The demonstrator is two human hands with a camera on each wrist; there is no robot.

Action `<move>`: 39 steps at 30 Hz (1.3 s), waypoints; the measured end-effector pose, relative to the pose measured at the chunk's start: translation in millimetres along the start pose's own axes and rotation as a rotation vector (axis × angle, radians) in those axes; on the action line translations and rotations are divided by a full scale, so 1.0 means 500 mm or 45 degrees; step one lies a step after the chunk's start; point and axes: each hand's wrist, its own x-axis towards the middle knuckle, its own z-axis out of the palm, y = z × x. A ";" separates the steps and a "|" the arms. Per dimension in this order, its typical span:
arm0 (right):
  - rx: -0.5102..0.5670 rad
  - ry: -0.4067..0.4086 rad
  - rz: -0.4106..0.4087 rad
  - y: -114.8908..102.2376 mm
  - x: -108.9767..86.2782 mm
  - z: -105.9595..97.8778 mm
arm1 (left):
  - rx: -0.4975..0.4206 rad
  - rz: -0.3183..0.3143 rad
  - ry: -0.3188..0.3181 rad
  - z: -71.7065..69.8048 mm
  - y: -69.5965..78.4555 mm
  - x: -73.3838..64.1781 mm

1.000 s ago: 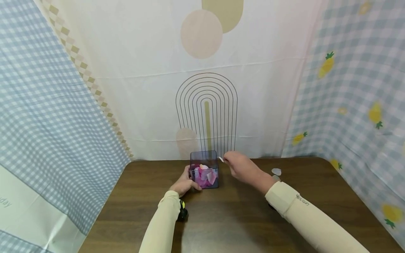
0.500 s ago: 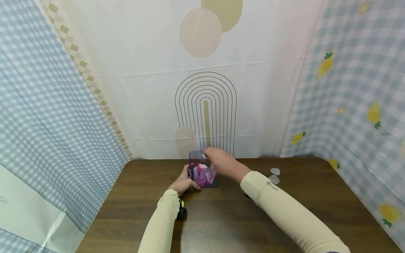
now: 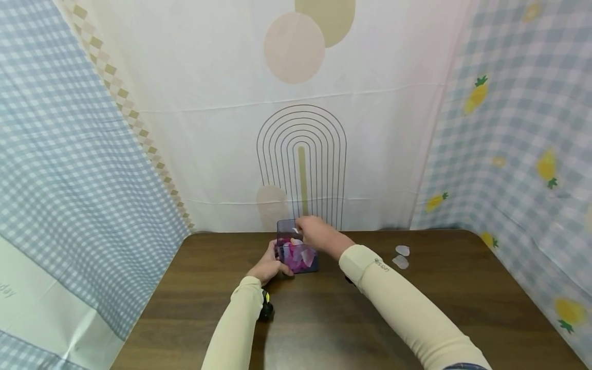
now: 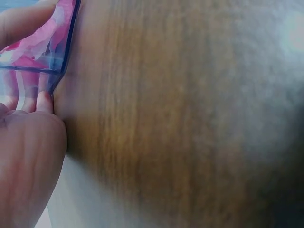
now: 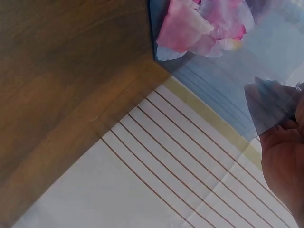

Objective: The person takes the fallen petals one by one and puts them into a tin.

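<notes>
A clear bluish plastic box (image 3: 284,228) stands at the far side of the table, with pink, magenta and white petals (image 3: 297,257) heaped inside. My left hand (image 3: 267,267) grips its left side; in the left wrist view the thumb lies over one wall and fingers (image 4: 43,102) show around the other. Over the box's open top, my right hand (image 3: 318,235) pinches a small white petal (image 3: 296,230). In the right wrist view that hand (image 5: 282,142) appears partly through the see-through wall, and the petal is mostly hidden there.
Two pale, translucent petals (image 3: 401,256) lie on the brown wooden table (image 3: 324,318), right of the box. A patterned white cloth (image 3: 222,169) hangs right behind the table's far edge. Checked cloths (image 3: 509,128) hang at both sides.
My right hand has moved left from beside the box to above its opening, carrying the white petal. The second loose petal on the table came into full view. My left hand stays on the box.
</notes>
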 end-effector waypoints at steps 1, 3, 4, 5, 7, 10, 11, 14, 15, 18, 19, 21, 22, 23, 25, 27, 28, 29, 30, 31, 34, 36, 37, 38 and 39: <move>0.012 0.000 0.011 0.000 0.000 0.000 | -0.002 0.000 -0.004 0.001 0.000 0.001; 0.028 0.000 0.031 0.000 -0.001 0.001 | -0.010 -0.001 -0.010 0.002 0.000 0.003; 0.031 -0.001 0.041 0.000 -0.001 0.001 | -0.018 -0.005 -0.012 0.002 0.000 0.004; 0.033 -0.004 0.048 0.000 -0.001 0.001 | -0.025 -0.009 -0.011 0.002 0.000 0.005; 0.022 -0.008 0.055 0.000 0.000 0.001 | -0.035 -0.017 -0.006 0.002 -0.001 0.007; 0.006 -0.019 0.051 0.000 0.001 0.002 | -0.025 -0.001 -0.009 0.002 -0.002 0.008; 0.004 -0.024 0.047 0.000 0.002 0.001 | -0.022 -0.003 -0.008 0.002 -0.003 0.008; 0.008 -0.036 0.044 -0.001 0.003 0.002 | -0.016 -0.003 -0.005 0.002 -0.003 0.008; 0.011 -0.042 0.047 -0.001 0.003 0.002 | -0.014 0.000 -0.002 0.002 -0.004 0.008; 0.013 -0.053 0.065 -0.003 0.004 0.003 | -0.012 0.002 0.005 0.002 -0.004 0.007; 0.018 -0.057 0.074 -0.003 0.004 0.004 | -0.011 0.005 0.006 0.002 -0.003 0.006; 0.022 -0.064 0.089 -0.004 0.005 0.005 | -0.006 0.005 0.013 0.002 -0.002 0.005; 0.024 -0.064 0.096 -0.004 0.005 0.006 | -0.006 0.000 0.018 0.002 -0.001 0.005; 0.024 -0.063 0.101 -0.005 0.005 0.007 | -0.007 -0.003 0.022 0.002 -0.001 0.005; 0.038 -0.062 0.109 -0.006 0.007 0.008 | -0.009 -0.002 0.029 0.000 -0.001 0.004; 0.052 -0.061 0.112 -0.007 0.008 0.011 | -0.005 -0.004 0.033 -0.004 -0.003 0.005; 0.066 -0.060 0.117 -0.008 0.008 0.012 | -0.001 -0.005 0.032 -0.005 -0.003 0.005; 0.079 -0.057 0.119 -0.008 0.008 0.013 | 0.002 -0.006 0.031 -0.006 -0.003 0.004; 0.095 -0.053 0.121 -0.009 0.007 0.014 | 0.003 -0.008 0.029 -0.006 -0.002 0.003; 0.101 -0.045 0.121 -0.009 0.007 0.015 | 0.004 -0.013 0.026 -0.007 -0.001 0.001; 0.110 -0.006 0.095 -0.011 0.001 0.014 | 0.008 -0.012 0.022 -0.005 0.004 -0.004; 0.082 0.041 0.046 -0.008 -0.008 0.010 | 0.002 -0.008 0.016 -0.003 0.005 -0.005; 0.065 0.075 0.015 -0.005 -0.015 0.008 | 0.001 -0.008 0.016 -0.002 0.005 -0.005; 0.051 0.109 -0.018 -0.002 -0.024 0.004 | 0.000 -0.006 0.016 0.000 0.005 -0.005; 0.033 0.151 -0.054 0.004 -0.036 0.001 | 0.002 -0.003 0.011 0.001 0.006 -0.005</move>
